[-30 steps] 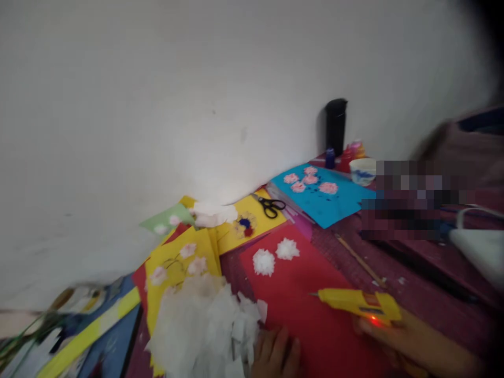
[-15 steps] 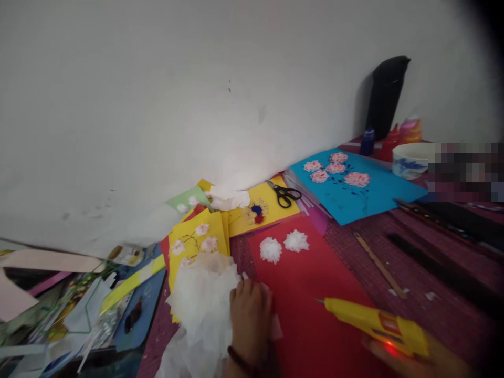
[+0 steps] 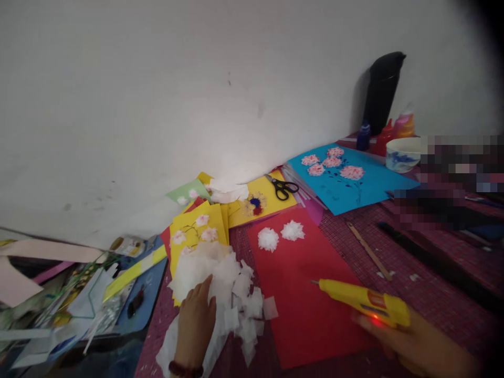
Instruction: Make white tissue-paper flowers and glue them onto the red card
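Across a maroon woven tabletop (image 3: 334, 224), one large rectangular sheet of red paper (image 3: 311, 310), beside a loose heap of thin white tissue paper (image 3: 220, 273). On the heap, left hand (image 3: 195, 320), palm down, thumb slightly apart from the fingers; over the sheet's right side, yellow plastic glue gun (image 3: 366, 302), red light glowing, gripped in the right hand (image 3: 413, 336). Near the sheet's far edge, two small ruffled white paper flowers (image 3: 268, 239), side by side.

Region beside the bowl (image 3: 402, 155) obscured by pixelation, right hand (image 3: 413, 336) blurred, its fingers partly hidden by the glue gun (image 3: 364, 302), counter (image 3: 334, 231) cropped at right.
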